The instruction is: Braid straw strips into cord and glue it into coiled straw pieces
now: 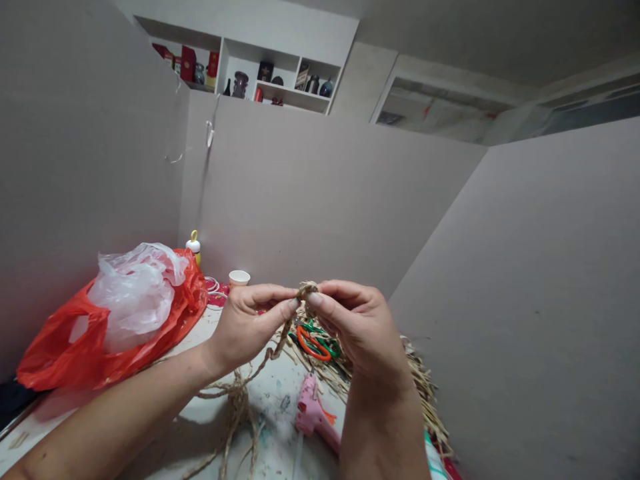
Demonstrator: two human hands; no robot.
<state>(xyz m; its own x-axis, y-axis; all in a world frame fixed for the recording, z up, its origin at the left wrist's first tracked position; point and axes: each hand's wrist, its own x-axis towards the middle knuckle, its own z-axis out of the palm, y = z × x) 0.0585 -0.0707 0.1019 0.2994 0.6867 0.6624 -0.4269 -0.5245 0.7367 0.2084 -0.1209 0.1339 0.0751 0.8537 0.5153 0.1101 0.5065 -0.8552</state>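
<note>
Between my two hands, raised over the table, is the end of a twisted straw cord [306,289]. My left hand [260,310] pinches it from the left with thumb and fingertips. From the other side my right hand [357,317] grips the same end, its thumb pressed on top. The cord runs down from the hands to a loose tangle of cord [239,393] on the table. Below my right hand lie orange-handled scissors [313,343] on straw, with a green-handled tool [327,348] beside them. A pink glue gun [311,408] rests nearer to me.
A red plastic bag [65,343] with a translucent white bag [133,293] stands at the left. Behind my hands are a paper cup [239,277] and a yellow-and-white bottle [194,250]. Dry straw [425,393] spreads at right. Grey partitions [310,193] enclose the table.
</note>
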